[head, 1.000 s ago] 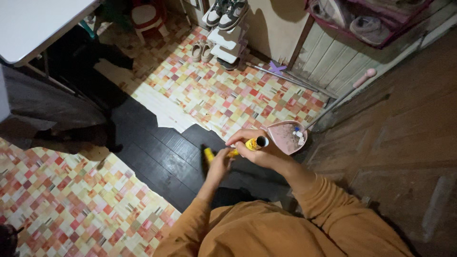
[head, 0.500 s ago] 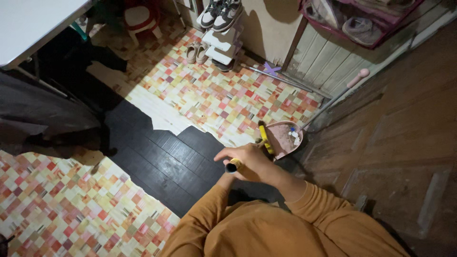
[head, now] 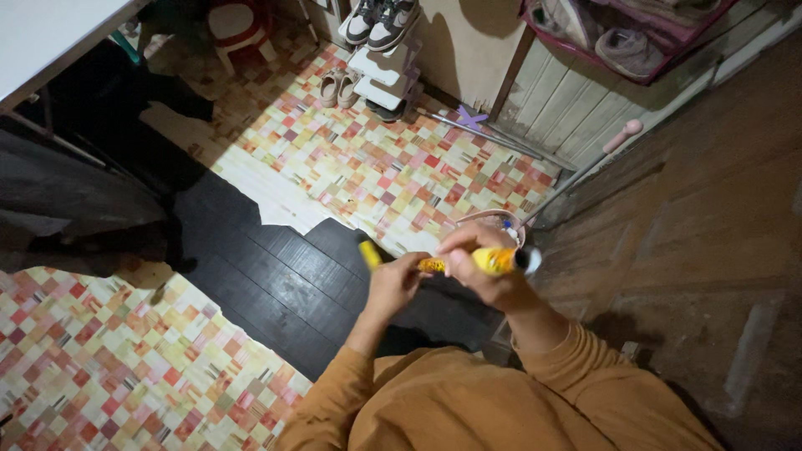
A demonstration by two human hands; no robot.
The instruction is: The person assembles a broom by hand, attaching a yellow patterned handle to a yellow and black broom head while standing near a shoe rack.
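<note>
Head view: yellow tube [head: 480, 261] lies level at chest height, right hand [head: 484, 271] wrapped round its body to steady it, left hand [head: 393, 280] pinching the yellow cap [head: 368, 253] end, above the dark floorboards [head: 276, 276].

- The person is wearing a long-sleeved top [head: 501, 409] in a plain mustard-orange, filling the lower middle of the head view.
- The fabric is looking soft and thick, like sweatshirt cotton, and is showing no print, stripe or logo.
- The left sleeve [head: 330, 392] is reaching down to the wrist, with loose folds creasing along the forearm.
- The right sleeve [head: 560, 355] is ending in a ribbed cuff, bunching slightly just below the wrist.
- The left hand [head: 393, 284] and the right hand [head: 484, 267] are both showing bare, with no gloves, rings or watch in sight.
- The chest area is lying in dim light, with shadowed wrinkles running across it.
</note>
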